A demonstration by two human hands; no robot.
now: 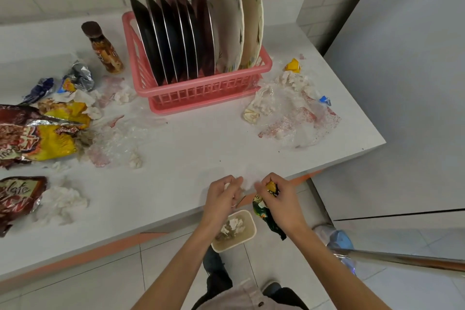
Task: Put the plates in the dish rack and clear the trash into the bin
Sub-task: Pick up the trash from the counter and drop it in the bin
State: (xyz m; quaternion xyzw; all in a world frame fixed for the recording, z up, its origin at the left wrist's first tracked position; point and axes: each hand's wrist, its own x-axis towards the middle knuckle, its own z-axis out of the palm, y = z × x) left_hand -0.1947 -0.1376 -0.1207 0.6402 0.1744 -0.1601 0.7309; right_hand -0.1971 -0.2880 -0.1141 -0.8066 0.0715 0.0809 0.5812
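So the left hand (221, 199) pinches tissue (227, 186) and the right hand (279, 201) grips a green wrapper (264, 211) hanging down, both directly above the bin (253, 230) at lower centre.

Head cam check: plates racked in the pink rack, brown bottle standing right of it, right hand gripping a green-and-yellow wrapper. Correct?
Wrong on one point: in the head view the brown bottle stands left of the pink dish rack, not right of it. The rest holds: the plates stand in the rack and the right hand grips the green-and-yellow wrapper.
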